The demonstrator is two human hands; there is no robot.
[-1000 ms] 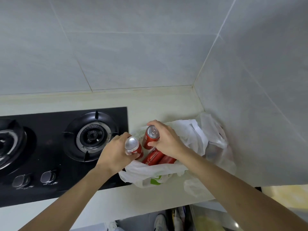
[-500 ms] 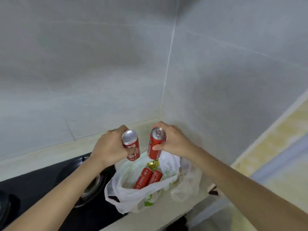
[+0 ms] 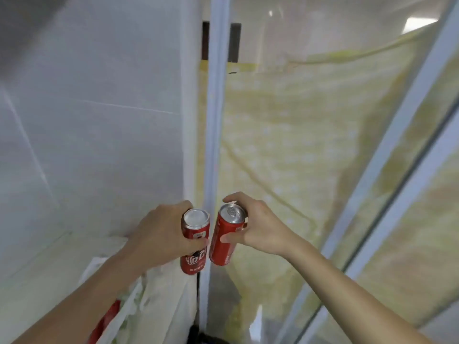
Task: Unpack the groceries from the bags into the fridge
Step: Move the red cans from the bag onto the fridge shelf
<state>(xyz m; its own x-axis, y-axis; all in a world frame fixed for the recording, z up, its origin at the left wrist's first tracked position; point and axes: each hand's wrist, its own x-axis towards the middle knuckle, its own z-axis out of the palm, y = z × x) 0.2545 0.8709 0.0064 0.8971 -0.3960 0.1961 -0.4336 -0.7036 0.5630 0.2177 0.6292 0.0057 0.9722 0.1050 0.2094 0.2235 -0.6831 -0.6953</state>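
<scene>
My left hand (image 3: 161,234) grips a red drink can (image 3: 195,254) with a silver top, held upright. Just to its right, my right hand (image 3: 260,227) grips a second red can (image 3: 224,240), tilted slightly, its pull tab showing. The two cans almost touch at chest height. Below my left forearm lies the white plastic bag (image 3: 129,304) on the counter, with another red can (image 3: 105,321) partly showing inside it. The fridge is not in view.
A white tiled wall (image 3: 99,120) fills the left. A white door frame post (image 3: 213,145) stands straight ahead. To the right is a glass sliding door (image 3: 372,194) with yellowish floor behind it. The pale countertop (image 3: 37,269) runs along the lower left.
My view has swung right, away from the stove and bag toward the glass door. Both hands have lifted the two cans clear of the bag and carried them along.
</scene>
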